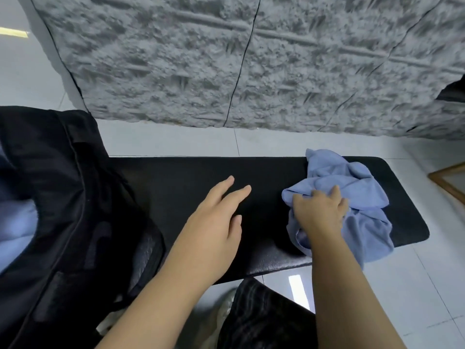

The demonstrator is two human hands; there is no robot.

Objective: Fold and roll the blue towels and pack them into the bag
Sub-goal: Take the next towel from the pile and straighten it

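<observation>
Black padded bench (251,177), matte and rounded at the corners; black fabric bag (63,197) slumped on its left end, blue cloth, probably packed towels, showing in the mouth. Crumpled thin blue towel (352,187) on the right end, one corner overhanging: a tug could drop it. Right hand (319,212) grips its folds. Left hand (216,222) flat-fingered, holding nothing.
</observation>
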